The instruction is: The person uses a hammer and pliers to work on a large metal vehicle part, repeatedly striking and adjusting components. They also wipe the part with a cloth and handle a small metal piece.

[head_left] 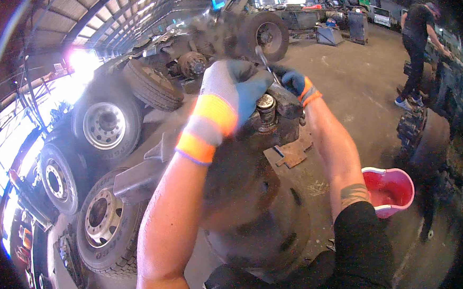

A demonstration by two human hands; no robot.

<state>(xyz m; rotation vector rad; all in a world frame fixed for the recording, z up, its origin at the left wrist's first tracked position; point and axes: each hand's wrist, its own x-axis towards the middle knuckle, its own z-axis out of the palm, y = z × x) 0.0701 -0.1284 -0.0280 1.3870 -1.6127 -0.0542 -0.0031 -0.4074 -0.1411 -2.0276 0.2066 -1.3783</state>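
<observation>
Both my hands wear gloves with blue fingers and orange cuffs, close together above a dark, greasy metal part [284, 133]. My left hand [233, 89] has its fingers curled and closed; what they hold is hidden. Just to its right, my right hand [295, 82] is closed round the lower part of a slim metal wrench [264, 60], whose rounded end points up and away. Below the fingers, a dark, rounded metal lump [286, 103] sits on the part. Beside it stands a short metal pin [266, 106] with a shiny round top.
Several truck wheels [104, 126] lie or lean at the left. A truck chassis with a mounted wheel [264, 34] stands ahead. A pink bucket [388, 190] is by my right elbow. Flat rusty plates [294, 152] lie on the floor. Another person [420, 48] bends over machinery at far right.
</observation>
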